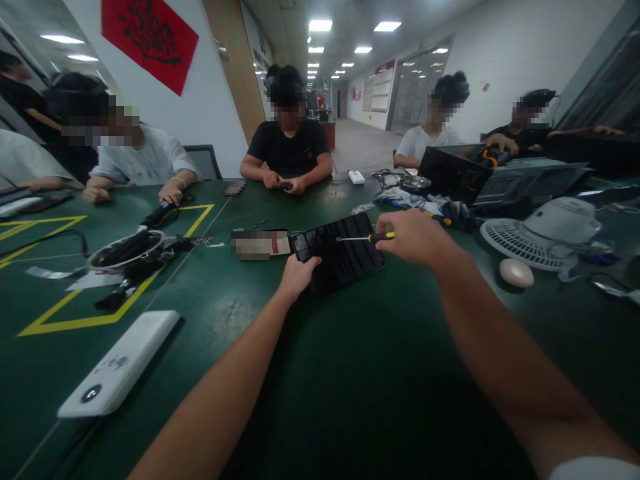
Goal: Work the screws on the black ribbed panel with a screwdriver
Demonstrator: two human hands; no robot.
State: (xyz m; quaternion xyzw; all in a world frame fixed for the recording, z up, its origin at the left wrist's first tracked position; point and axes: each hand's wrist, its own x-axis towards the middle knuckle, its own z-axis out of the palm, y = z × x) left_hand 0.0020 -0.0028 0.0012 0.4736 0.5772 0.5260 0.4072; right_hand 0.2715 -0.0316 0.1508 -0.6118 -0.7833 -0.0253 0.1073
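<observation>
A flat black rectangular device with a glossy face (345, 267), perhaps a tablet or a screen, is tilted in front of me over the green table. My left hand (299, 275) grips its near left edge, thumb on top and the other fingers hidden beneath. In my right hand (415, 235) is a screwdriver (381, 237) with a yellow and black handle. Its thin metal shaft points left across the device's face; whether the tip touches the surface I cannot tell. Just left of the device lies a small tan box (280, 244), partly blurred out.
A white power bank (120, 363) lies at the near left, by yellow tape (120, 313) and a metal ring with cables (127, 250). To the right are a white fan (525, 233), a pale oval object (517, 273) and a black case (455, 175). Several people sit around the table.
</observation>
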